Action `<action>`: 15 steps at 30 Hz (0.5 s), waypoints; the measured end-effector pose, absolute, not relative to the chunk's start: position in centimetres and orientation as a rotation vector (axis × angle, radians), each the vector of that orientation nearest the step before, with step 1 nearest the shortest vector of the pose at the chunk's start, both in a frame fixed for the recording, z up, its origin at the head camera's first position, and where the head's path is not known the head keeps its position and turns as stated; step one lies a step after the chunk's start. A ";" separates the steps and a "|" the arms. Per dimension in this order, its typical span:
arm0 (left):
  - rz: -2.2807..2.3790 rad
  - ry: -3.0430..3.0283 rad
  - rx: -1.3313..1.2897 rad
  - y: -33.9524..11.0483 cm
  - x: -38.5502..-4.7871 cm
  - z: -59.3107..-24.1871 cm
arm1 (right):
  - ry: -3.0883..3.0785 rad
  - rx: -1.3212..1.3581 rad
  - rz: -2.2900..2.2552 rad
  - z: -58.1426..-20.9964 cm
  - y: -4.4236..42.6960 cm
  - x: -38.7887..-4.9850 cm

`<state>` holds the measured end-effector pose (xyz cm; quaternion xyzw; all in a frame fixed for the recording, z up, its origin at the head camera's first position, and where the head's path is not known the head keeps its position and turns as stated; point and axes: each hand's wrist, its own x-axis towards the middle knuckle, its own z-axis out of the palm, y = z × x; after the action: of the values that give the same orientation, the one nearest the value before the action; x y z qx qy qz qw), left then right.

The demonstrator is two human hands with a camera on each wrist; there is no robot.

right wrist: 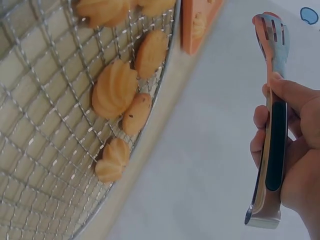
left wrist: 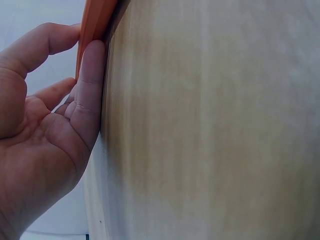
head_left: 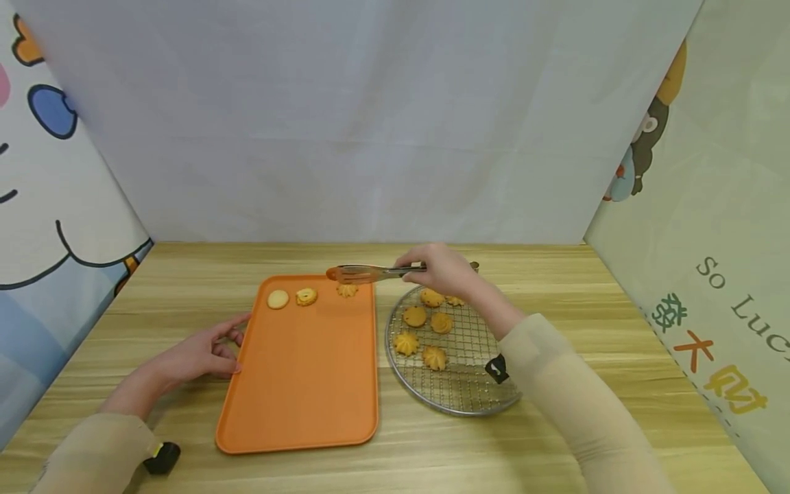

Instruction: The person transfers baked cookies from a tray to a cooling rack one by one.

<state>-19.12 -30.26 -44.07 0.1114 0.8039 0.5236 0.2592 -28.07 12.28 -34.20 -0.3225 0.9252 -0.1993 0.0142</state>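
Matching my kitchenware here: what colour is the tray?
The tray is plain orange, clearest in head view.

The left hand [left wrist: 47, 130] sits at the left, palm showing, its fingers [left wrist: 89, 95] spread and touching the edge of an orange tray [left wrist: 97, 20]. The wooden bench [left wrist: 210, 125] fills the right side, its grain blurred.

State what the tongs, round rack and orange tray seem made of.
Tongs: probably steel, shiny and reflective; dark handle inlay, perhaps plastic.
Round rack: silvery metal, judging by its glinting wire mesh.
Orange tray: probably plastic, smooth, satin and evenly coloured.
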 end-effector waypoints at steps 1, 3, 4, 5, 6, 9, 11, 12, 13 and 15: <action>1.422 2.176 0.308 -30.3 -19.1 -44.1 | 2.879 -1.009 -0.633 -34.0 12.5 -28.0; 1.430 2.170 0.317 -30.2 -19.1 -44.0 | 2.882 -1.021 -0.656 -33.6 13.0 -27.9; 1.431 2.171 0.323 -30.2 -19.1 -44.0 | 2.883 -1.028 -0.667 -33.4 13.2 -27.8; 1.434 2.169 0.320 -30.3 -19.1 -44.0 | 2.882 -1.034 -0.684 -33.3 13.4 -27.7; 1.433 2.172 0.321 -30.3 -19.1 -44.0 | 2.884 -1.034 -0.696 -33.1 13.6 -27.7; 1.433 2.176 0.311 -30.3 -19.1 -44.2 | 2.896 -1.047 -0.720 -32.7 14.2 -27.5; 1.432 2.180 0.301 -30.3 -19.1 -44.3 | 2.906 -1.043 -0.732 -32.5 14.6 -27.4; 1.430 2.184 0.302 -30.3 -19.1 -44.3 | 2.907 -1.039 -0.742 -32.4 14.8 -27.3; 1.427 2.188 0.301 -30.3 -19.1 -44.4 | 2.910 -1.035 -0.748 -32.3 15.0 -27.2; 1.424 2.191 0.299 -30.3 -19.1 -44.4 | 2.913 -1.034 -0.763 -32.0 15.5 -27.0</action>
<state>-19.11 -30.29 -44.40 0.1100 0.8060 0.5237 0.2529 -26.97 15.46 -31.99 -0.3246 0.9147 -0.2397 -0.0209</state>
